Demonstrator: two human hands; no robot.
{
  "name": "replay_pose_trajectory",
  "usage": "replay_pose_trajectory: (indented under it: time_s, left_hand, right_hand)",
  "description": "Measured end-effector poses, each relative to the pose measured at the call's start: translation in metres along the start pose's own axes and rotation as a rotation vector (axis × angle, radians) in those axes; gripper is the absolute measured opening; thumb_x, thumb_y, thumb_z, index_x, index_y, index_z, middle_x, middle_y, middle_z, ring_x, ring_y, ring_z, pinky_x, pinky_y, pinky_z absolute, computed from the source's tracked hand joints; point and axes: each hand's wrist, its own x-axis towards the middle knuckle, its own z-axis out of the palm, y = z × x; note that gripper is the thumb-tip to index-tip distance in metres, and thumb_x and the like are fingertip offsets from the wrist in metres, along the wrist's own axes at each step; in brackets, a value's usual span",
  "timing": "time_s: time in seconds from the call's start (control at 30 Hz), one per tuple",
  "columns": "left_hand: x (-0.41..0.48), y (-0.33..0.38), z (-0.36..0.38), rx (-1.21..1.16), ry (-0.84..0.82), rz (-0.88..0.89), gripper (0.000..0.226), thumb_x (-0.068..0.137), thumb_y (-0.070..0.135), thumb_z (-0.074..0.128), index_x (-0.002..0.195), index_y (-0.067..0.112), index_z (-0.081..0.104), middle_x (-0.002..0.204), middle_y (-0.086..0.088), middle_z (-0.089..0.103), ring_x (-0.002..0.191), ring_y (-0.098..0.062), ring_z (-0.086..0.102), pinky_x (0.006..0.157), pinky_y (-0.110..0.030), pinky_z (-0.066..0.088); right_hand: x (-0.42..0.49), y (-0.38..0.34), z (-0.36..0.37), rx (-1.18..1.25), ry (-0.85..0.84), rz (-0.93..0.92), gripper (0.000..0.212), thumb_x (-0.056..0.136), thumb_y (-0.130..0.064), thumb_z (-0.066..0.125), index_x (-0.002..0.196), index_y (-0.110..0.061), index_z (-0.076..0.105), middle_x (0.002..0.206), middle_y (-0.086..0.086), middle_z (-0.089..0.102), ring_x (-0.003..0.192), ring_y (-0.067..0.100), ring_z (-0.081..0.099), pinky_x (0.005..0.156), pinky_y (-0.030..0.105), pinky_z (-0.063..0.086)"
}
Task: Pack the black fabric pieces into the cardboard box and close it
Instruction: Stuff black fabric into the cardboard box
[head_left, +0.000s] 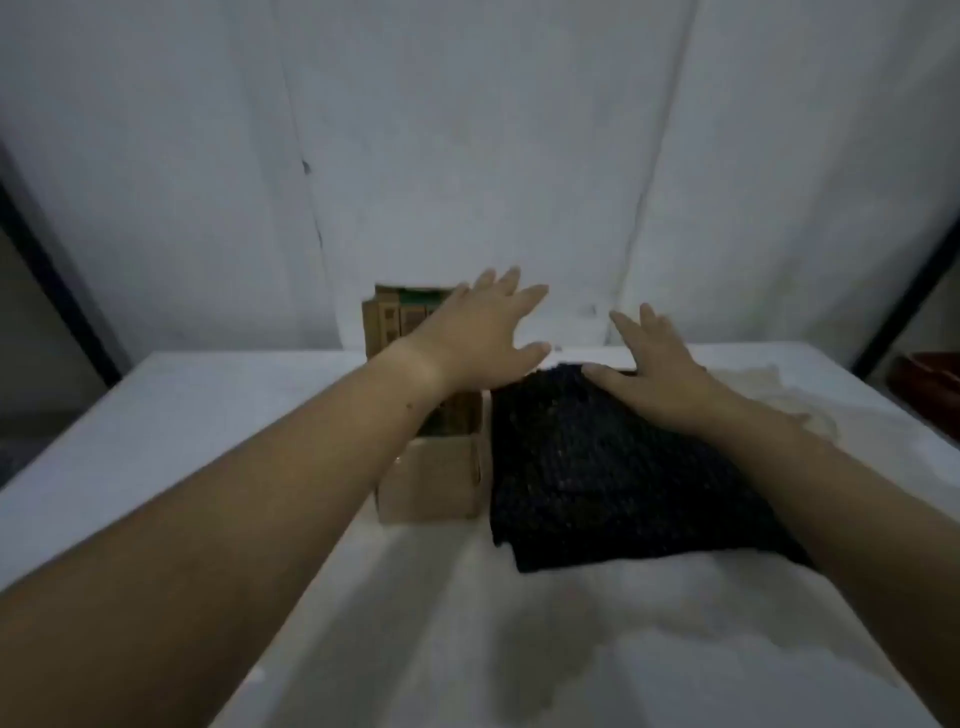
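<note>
Starting out: reaching for the fabric (597, 467) beside the box (431, 488).
With left hand (483, 332) spread over the box, right hand (660, 374) splayed on the fabric, gripping nothing; next, needs fingers curled under it.

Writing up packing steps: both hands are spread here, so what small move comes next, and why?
Probably grip the black fabric at its far end with both hands: it lies outside the open box, the right hand is open on it, the left hand hovers open above the box.
</note>
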Motion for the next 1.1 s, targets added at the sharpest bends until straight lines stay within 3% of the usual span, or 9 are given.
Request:
replay_pose_trajectory:
  time_s: [0.13, 0.23, 0.33, 0.47, 0.63, 0.73, 0.87, 0.97, 1.1]
  left_hand:
    - [-0.031, 0.033, 0.055, -0.186, -0.094, 0.108, 0.057, 0.099, 0.028, 0.053, 0.153, 0.022, 0.037, 0.16, -0.01, 0.032, 0.148, -0.026, 0.028, 0.118, -0.033, 0.024]
    - [-0.043, 0.043, 0.101, -0.302, -0.194, 0.031, 0.051, 0.102, 0.014, 0.047, 0.151, 0.022, 0.039, 0.162, -0.011, 0.026, 0.147, -0.029, 0.026, 0.115, -0.033, 0.026]
    - [-0.048, 0.038, 0.133, -0.266, -0.269, -0.097, 0.062, 0.104, 0.028, 0.044, 0.159, 0.019, 0.016, 0.167, -0.01, 0.002, 0.152, -0.034, 0.007, 0.121, -0.042, 0.015]
    - [-0.051, 0.031, 0.162, -0.174, -0.297, -0.219, 0.075, 0.103, 0.05, 0.037, 0.16, 0.018, -0.001, 0.168, -0.008, -0.007, 0.153, -0.032, -0.002, 0.123, -0.046, 0.013]
    - [-0.051, 0.036, 0.171, -0.254, -0.145, -0.256, 0.075, 0.1, 0.048, 0.043, 0.16, 0.022, 0.006, 0.167, -0.01, 0.003, 0.153, -0.032, 0.0, 0.124, -0.044, 0.008]
    - [-0.044, 0.041, 0.163, -0.443, 0.043, -0.265, 0.053, 0.102, 0.034, 0.05, 0.152, 0.024, 0.036, 0.166, -0.013, 0.013, 0.153, -0.03, 0.009, 0.122, -0.042, 0.021]
    - [-0.026, 0.049, 0.141, -0.503, 0.226, -0.191, 0.014, 0.1, 0.011, 0.051, 0.104, 0.015, 0.063, 0.165, -0.01, 0.019, 0.13, -0.027, 0.052, 0.095, -0.036, 0.049]
    - [-0.014, 0.052, 0.121, -0.514, 0.297, -0.096, 0.014, 0.098, 0.006, 0.051, 0.098, 0.016, 0.062, 0.164, -0.003, 0.024, 0.136, -0.023, 0.045, 0.097, -0.028, 0.045]
    - [-0.017, 0.044, 0.08, -0.559, 0.321, 0.127, 0.028, 0.09, -0.006, 0.054, 0.103, 0.017, 0.065, 0.158, -0.001, 0.037, 0.145, -0.011, 0.033, 0.112, -0.015, 0.026]
  right_hand:
    - [-0.039, 0.023, 0.038, 0.01, -0.136, 0.007, 0.086, 0.091, -0.046, 0.062, 0.157, -0.024, 0.011, 0.165, 0.008, 0.004, 0.151, 0.025, 0.002, 0.121, 0.049, 0.012]
    - [-0.053, 0.044, 0.057, 0.049, -0.218, 0.03, 0.08, 0.089, -0.027, 0.066, 0.155, -0.021, 0.023, 0.153, 0.007, 0.04, 0.133, 0.023, 0.044, 0.108, 0.03, 0.038]
    - [-0.057, 0.055, 0.067, 0.003, -0.194, 0.044, 0.07, 0.09, -0.028, 0.065, 0.152, -0.023, 0.033, 0.135, 0.004, 0.058, 0.1, 0.015, 0.061, 0.076, 0.018, 0.048]
    - [-0.059, 0.062, 0.077, -0.024, 0.016, -0.015, 0.034, 0.091, -0.038, 0.065, 0.124, -0.032, 0.062, 0.096, -0.007, 0.07, 0.063, 0.0, 0.058, 0.052, 0.02, 0.043]
    - [-0.065, 0.061, 0.076, 0.076, 0.114, -0.023, 0.005, 0.094, -0.031, 0.063, 0.098, -0.034, 0.063, 0.103, -0.005, 0.072, 0.078, 0.012, 0.067, 0.068, 0.039, 0.058]
    - [-0.07, 0.059, 0.07, 0.16, 0.179, -0.088, 0.01, 0.092, -0.02, 0.065, 0.096, -0.029, 0.064, 0.122, -0.01, 0.068, 0.099, 0.008, 0.066, 0.076, 0.028, 0.056]
    - [-0.078, 0.055, 0.058, 0.242, 0.272, -0.125, 0.018, 0.088, -0.015, 0.067, 0.088, -0.03, 0.057, 0.123, -0.015, 0.065, 0.077, -0.014, 0.059, 0.057, 0.008, 0.043]
    - [-0.085, 0.055, 0.056, 0.245, 0.289, -0.123, 0.025, 0.083, -0.014, 0.074, 0.091, -0.029, 0.055, 0.125, -0.01, 0.065, 0.078, -0.006, 0.062, 0.057, 0.015, 0.051]
    - [-0.083, 0.048, 0.058, 0.332, 0.308, -0.107, 0.035, 0.079, -0.007, 0.077, 0.091, -0.03, 0.053, 0.125, -0.007, 0.063, 0.11, 0.013, 0.062, 0.087, 0.035, 0.056]
